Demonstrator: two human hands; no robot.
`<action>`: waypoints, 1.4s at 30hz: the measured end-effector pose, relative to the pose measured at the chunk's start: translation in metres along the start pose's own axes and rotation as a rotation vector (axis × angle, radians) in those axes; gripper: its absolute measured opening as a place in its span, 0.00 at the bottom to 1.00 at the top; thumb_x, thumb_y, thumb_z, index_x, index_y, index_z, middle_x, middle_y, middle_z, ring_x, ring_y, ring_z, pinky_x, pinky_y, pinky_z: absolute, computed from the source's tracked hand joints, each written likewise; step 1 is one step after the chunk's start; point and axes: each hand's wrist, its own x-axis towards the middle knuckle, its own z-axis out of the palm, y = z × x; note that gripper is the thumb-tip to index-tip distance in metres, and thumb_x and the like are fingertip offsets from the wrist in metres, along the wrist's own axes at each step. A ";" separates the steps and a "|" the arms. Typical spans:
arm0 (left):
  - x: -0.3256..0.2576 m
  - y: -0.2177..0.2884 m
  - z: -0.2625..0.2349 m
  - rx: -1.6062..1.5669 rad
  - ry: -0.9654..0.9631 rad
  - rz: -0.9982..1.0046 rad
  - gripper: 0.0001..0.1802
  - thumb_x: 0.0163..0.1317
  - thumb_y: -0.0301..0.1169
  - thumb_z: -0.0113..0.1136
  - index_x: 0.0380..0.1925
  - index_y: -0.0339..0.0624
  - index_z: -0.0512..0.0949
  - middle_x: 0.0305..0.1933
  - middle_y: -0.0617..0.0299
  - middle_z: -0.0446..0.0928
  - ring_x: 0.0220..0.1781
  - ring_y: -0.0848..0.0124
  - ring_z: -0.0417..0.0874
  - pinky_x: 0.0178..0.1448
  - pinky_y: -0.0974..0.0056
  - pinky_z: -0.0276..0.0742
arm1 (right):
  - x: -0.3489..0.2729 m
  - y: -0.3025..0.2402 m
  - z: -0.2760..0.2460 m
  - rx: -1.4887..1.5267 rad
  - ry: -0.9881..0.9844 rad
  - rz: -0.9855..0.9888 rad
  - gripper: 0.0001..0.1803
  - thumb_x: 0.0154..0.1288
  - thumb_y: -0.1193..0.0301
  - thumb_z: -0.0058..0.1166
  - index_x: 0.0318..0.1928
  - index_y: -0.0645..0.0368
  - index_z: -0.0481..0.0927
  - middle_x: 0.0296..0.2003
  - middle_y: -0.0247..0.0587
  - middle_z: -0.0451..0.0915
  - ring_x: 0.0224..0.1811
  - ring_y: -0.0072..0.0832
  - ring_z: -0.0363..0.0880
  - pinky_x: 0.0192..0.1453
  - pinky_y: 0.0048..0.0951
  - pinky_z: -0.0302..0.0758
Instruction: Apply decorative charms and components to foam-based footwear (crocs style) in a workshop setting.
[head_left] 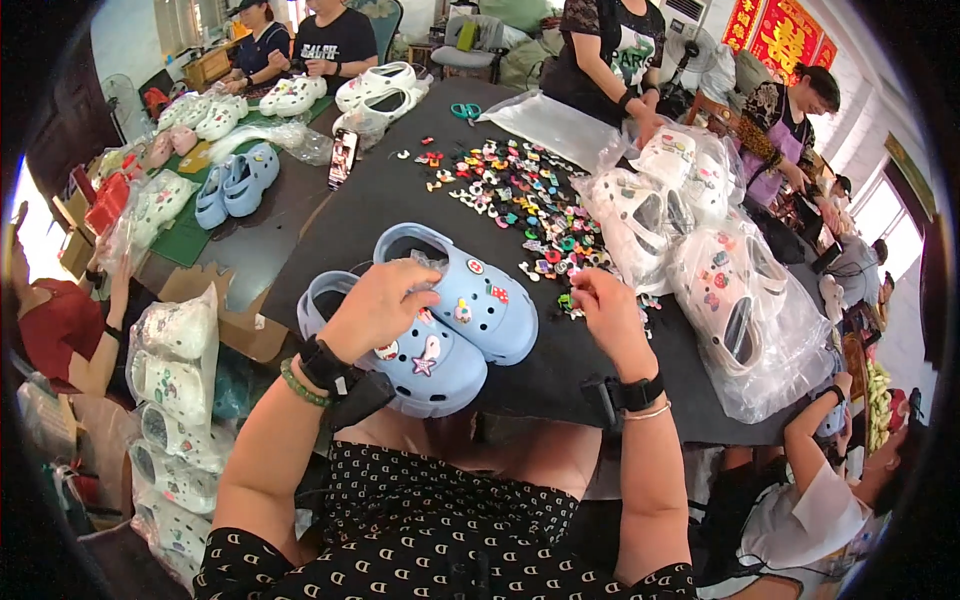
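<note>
A pair of light blue clogs stands side by side in front of me, toes pointing to the lower right. The nearer clog (442,378) carries a pink star and other charms, and the farther clog (512,325) has several small charms beside bare holes. Over the pair, my left hand (392,300) is closed with its fingers curled; something clear shows behind it, and what it holds is hidden. My right hand (610,310) is pinched at the near edge of a spread of colourful shoe charms (530,205). Anything between its fingertips is too small to name.
Bagged white clogs (730,310) lie on the dark table (400,160) at right. A phone (343,158) and another blue pair (238,185) are to the left. Stacked bagged clogs (175,400) stand at lower left. Several people work around the table.
</note>
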 end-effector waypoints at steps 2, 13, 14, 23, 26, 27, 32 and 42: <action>0.004 0.002 -0.001 0.001 -0.029 -0.030 0.12 0.59 0.28 0.66 0.41 0.34 0.82 0.41 0.46 0.83 0.44 0.50 0.84 0.48 0.55 0.79 | -0.001 -0.023 -0.008 0.177 0.058 0.044 0.06 0.65 0.80 0.56 0.42 0.66 0.79 0.32 0.48 0.82 0.30 0.34 0.86 0.35 0.31 0.79; -0.016 0.005 0.006 0.106 0.074 0.002 0.17 0.55 0.37 0.72 0.35 0.36 0.79 0.36 0.51 0.81 0.39 0.50 0.83 0.44 0.54 0.77 | -0.001 -0.086 0.025 0.134 -0.118 -0.308 0.11 0.57 0.84 0.59 0.41 0.61 0.84 0.34 0.42 0.81 0.35 0.35 0.84 0.38 0.32 0.79; -0.017 0.004 0.007 0.140 0.093 0.013 0.18 0.53 0.39 0.73 0.34 0.36 0.79 0.35 0.51 0.81 0.38 0.51 0.83 0.43 0.54 0.77 | 0.001 -0.086 0.027 0.101 -0.160 -0.293 0.10 0.56 0.81 0.61 0.40 0.60 0.84 0.34 0.44 0.80 0.37 0.41 0.82 0.42 0.37 0.78; -0.021 0.000 0.004 0.167 0.112 0.022 0.17 0.52 0.39 0.74 0.30 0.37 0.80 0.34 0.53 0.80 0.37 0.53 0.82 0.42 0.55 0.76 | 0.004 -0.112 0.039 -0.175 -0.207 -0.219 0.03 0.58 0.76 0.59 0.34 0.59 0.80 0.32 0.48 0.77 0.38 0.47 0.80 0.42 0.45 0.76; -0.018 0.007 0.003 0.042 0.073 -0.035 0.17 0.52 0.38 0.74 0.31 0.36 0.80 0.33 0.53 0.80 0.36 0.52 0.82 0.41 0.55 0.76 | 0.007 -0.117 0.037 -0.278 -0.253 -0.267 0.02 0.59 0.76 0.56 0.34 0.59 0.79 0.32 0.48 0.77 0.38 0.46 0.79 0.42 0.44 0.76; -0.019 0.008 0.003 0.050 0.078 -0.043 0.17 0.52 0.38 0.74 0.31 0.36 0.80 0.33 0.53 0.80 0.36 0.52 0.82 0.41 0.55 0.76 | 0.006 -0.117 0.036 -0.314 -0.279 -0.298 0.02 0.59 0.76 0.55 0.34 0.59 0.79 0.32 0.48 0.77 0.38 0.46 0.79 0.42 0.44 0.76; -0.019 0.010 0.002 0.053 0.072 -0.018 0.18 0.53 0.39 0.74 0.30 0.35 0.79 0.33 0.51 0.79 0.35 0.51 0.81 0.40 0.55 0.75 | 0.007 -0.124 0.036 -0.398 -0.286 -0.267 0.06 0.57 0.75 0.58 0.36 0.59 0.80 0.36 0.46 0.76 0.44 0.44 0.78 0.43 0.44 0.75; -0.021 0.008 0.000 0.063 0.063 0.013 0.18 0.54 0.41 0.72 0.27 0.36 0.79 0.32 0.51 0.77 0.34 0.51 0.80 0.38 0.53 0.74 | 0.031 -0.112 0.040 -0.237 -0.340 -0.162 0.45 0.48 0.77 0.71 0.68 0.55 0.63 0.58 0.54 0.75 0.58 0.51 0.75 0.58 0.48 0.76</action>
